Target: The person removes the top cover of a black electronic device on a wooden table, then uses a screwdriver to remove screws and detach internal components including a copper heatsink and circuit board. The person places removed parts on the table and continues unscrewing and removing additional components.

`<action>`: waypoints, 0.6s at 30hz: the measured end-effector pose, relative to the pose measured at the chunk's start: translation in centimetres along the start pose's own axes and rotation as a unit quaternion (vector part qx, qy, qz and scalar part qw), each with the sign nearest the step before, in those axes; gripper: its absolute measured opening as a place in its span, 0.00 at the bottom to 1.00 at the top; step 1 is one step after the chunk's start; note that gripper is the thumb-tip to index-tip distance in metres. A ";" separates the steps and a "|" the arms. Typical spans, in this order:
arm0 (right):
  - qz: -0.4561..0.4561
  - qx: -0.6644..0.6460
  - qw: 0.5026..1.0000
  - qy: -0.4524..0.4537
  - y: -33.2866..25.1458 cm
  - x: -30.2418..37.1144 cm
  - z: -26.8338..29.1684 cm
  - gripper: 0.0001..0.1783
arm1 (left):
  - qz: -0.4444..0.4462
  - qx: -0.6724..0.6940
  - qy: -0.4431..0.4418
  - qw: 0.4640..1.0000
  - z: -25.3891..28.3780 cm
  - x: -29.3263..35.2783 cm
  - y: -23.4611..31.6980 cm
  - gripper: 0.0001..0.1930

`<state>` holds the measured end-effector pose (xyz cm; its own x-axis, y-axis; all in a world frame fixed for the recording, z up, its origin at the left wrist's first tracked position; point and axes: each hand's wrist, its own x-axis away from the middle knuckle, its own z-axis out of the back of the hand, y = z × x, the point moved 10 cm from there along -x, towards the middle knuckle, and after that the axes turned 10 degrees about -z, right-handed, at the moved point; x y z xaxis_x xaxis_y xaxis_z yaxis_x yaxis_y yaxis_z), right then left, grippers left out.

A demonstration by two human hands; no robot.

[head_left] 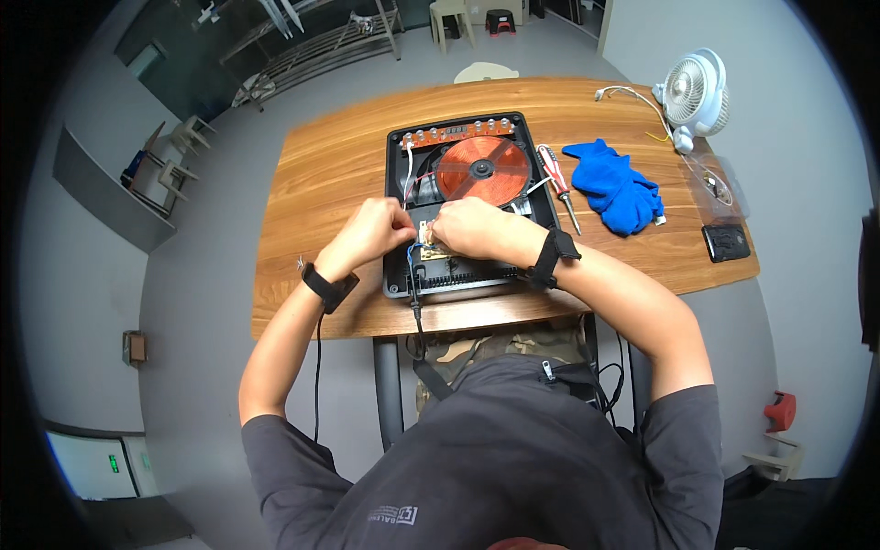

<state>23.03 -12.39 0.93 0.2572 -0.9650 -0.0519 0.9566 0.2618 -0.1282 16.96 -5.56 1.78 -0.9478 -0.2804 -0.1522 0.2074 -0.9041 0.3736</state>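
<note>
Left hand [374, 229]: fingers bent and drawn together above blue leads [412, 250] at the circuit board [436, 254]; whether they pinch a lead cannot be told. Right hand [472, 225]: curled over the same board, its fingertips hidden; what it grips, if anything, cannot be told.

Main article: black appliance housing [393, 188], open face up; placed mid-counter [330, 147], close to the near edge; the circuit board sits in its near half, a copper coil [505, 171] in its far half, an orange control board [446, 136] along its far side; a black cord [418, 313] runs from the housing over the near edge of the counter.

Step in hand, by judgement: fine finger work on the board and its leads; the next move seems to call for one hand steadying the board, the other a light touch, with the leads kept unstrained.

Also on the counter: red-and-white screwdriver [555, 175], just right of the housing; blue cloth [620, 190], farther toward the right edge; white fan [694, 96], at the far right corner; flat black device [726, 243], near the near right corner.
</note>
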 end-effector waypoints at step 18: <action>0.052 -0.090 0.989 -0.107 4.4 1.4 4.6 0.25 | -0.042 -0.070 -0.113 0.990 -1.0 -1.7 4.7 0.14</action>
<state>28.24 -12.69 4.82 0.3938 -0.9093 0.1345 0.8887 0.3393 -0.3085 19.83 -9.66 2.86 -0.9897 -0.1383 0.0367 0.1431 -0.9615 0.2345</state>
